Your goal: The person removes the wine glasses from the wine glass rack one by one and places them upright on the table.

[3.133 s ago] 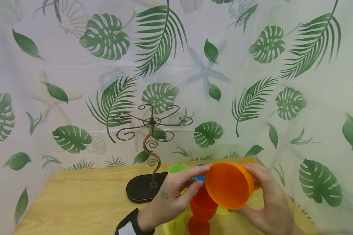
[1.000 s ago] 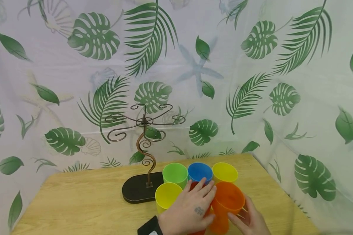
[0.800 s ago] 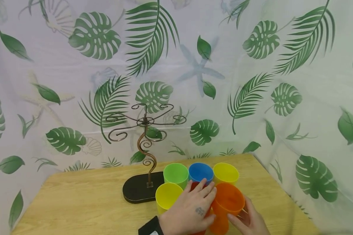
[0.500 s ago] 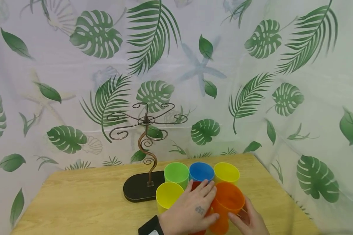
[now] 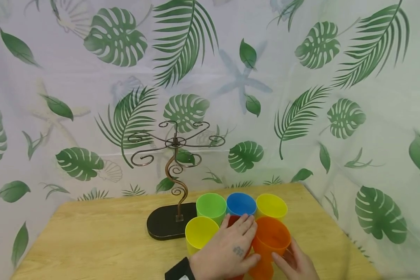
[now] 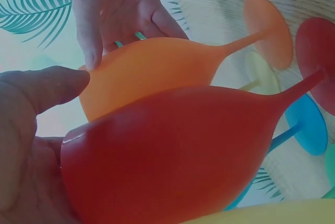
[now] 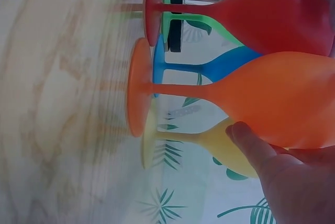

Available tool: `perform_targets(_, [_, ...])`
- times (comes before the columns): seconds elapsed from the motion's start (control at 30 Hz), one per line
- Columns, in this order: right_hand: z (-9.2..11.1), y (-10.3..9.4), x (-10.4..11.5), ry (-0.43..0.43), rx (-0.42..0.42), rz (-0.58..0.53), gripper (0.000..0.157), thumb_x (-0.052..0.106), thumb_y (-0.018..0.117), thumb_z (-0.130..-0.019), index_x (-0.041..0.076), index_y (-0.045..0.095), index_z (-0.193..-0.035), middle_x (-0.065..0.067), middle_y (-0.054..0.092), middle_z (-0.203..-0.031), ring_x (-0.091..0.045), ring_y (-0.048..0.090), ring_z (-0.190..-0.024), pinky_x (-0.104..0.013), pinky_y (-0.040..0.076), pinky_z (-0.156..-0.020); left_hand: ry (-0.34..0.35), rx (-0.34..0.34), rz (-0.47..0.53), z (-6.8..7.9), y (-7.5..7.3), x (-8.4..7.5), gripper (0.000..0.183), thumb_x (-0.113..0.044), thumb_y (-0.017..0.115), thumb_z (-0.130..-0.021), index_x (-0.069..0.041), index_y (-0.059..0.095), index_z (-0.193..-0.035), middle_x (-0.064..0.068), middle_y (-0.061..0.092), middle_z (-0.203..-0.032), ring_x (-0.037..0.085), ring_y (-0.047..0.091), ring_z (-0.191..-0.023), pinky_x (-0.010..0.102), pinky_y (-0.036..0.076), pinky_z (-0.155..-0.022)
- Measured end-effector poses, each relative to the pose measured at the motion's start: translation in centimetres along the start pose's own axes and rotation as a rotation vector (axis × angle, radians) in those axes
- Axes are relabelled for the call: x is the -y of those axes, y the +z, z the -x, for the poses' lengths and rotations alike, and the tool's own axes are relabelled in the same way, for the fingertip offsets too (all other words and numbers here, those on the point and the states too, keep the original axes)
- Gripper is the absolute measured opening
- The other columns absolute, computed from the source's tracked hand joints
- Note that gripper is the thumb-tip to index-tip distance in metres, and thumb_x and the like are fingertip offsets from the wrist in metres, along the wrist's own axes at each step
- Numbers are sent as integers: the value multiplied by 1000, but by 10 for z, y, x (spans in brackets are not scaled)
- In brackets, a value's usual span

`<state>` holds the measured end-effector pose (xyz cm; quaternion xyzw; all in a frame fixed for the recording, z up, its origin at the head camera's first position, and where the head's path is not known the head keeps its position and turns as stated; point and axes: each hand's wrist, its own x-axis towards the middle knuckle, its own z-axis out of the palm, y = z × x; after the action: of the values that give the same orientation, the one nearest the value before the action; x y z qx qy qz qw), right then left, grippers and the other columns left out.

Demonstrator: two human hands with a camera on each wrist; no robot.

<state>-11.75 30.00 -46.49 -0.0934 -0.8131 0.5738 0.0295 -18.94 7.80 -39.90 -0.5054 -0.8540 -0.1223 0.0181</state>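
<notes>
My right hand (image 5: 297,264) holds the orange plastic goblet (image 5: 273,237) by its bowl, thumb on the near side and fingers on the far side. The goblet stands upright, and its round foot (image 7: 138,87) is at the table in the right wrist view. Over the rim of a red goblet (image 6: 167,156) lies my left hand (image 5: 227,249), fingers straight and covering most of the opening in the head view. The left thumb points toward the orange goblet's rim. Both goblets stand side by side, bowls overlapping in the wrist views.
Behind are a green goblet (image 5: 211,206), a blue one (image 5: 241,204) and a yellow one (image 5: 271,205). Another yellow goblet (image 5: 200,233) is left of the red one. A scrolled metal stand (image 5: 179,175) on a black base (image 5: 164,223) is at their left, on the wooden table (image 5: 101,237).
About three seconds ago both hands held the orange goblet tilted in the air. It now stands beside the red goblet, where my left hand has moved. Over the last second the hands barely move.
</notes>
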Motion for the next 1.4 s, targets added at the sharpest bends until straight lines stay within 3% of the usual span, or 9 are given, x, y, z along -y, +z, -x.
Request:
perform_targets(0.27, [2, 0, -3, -70, -22, 27, 64, 26, 66, -100, 3, 37, -153, -23, 51, -151, -40, 55, -133, -30, 56, -97, 16, -37, 32, -2, -1, -2, 67, -43, 57, -104, -5, 40, -156, 7, 36, -165, 25, 33, -153, 63, 30, -119])
perform_targets(0.43, [3, 3, -5, -102, -28, 23, 64, 27, 67, -100, 4, 39, -152, -21, 51, -151, -37, 56, -132, -31, 56, -98, -20, -2, 68, 1, -1, -3, 69, -44, 58, -103, -7, 38, -158, 5, 33, -166, 23, 29, -155, 64, 27, -120])
perform_targets(0.63, [4, 2, -6, -132, -45, 34, 62, 28, 66, -100, 4, 41, -151, -19, 52, -150, -35, 58, -130, -17, 53, -93, -26, -11, 95, 0, 0, -5, 73, -48, 55, -102, -7, 35, -159, 4, 31, -167, 23, 28, -155, 64, 25, -121])
perform_targets(0.83, [2, 0, -8, -103, -30, 31, 63, 25, 68, -99, 4, 39, -152, -20, 52, -150, -37, 57, -131, -30, 56, -98, -30, -11, 103, 0, 2, -5, 75, -50, 55, -101, -7, 33, -160, 4, 28, -168, 24, 26, -156, 64, 24, -121])
perform_targets(0.93, [1, 1, -10, -91, -34, 30, 62, 23, 68, -99, 5, 40, -151, -20, 53, -149, -36, 59, -130, -30, 56, -98, -37, 5, 115, 0, 2, -5, 76, -51, 55, -102, -8, 32, -160, 3, 27, -168, 23, 25, -156, 63, 23, -122])
perform_targets(1.2, [-1, 2, -8, -150, -36, 89, 59, 21, 69, -99, 0, 43, -147, -24, 59, -141, -29, 65, -123, -27, 57, -94, -67, 50, 300, 1, -8, 2, 78, -64, 38, -104, -11, 32, -161, 2, 26, -168, 16, 23, -156, 64, 17, -123])
perform_targets(1.3, [-5, -1, -7, -72, -5, 66, 68, 24, 71, -97, 3, 38, -152, -25, 53, -148, -36, 59, -130, -32, 57, -97, -49, -39, 386, 4, -12, 1, 74, -61, 34, -106, -11, 34, -160, 1, 29, -168, 16, 24, -156, 63, 16, -124])
perform_targets(1.4, [-7, -6, -7, -18, 17, 45, 82, 30, 73, -96, 4, 26, -159, -25, 40, -158, -39, 51, -137, -32, 55, -99, -31, -210, 459, 13, -22, -1, 63, -51, 39, -108, -9, 43, -155, 1, 38, -164, 17, 30, -154, 59, 22, -124])
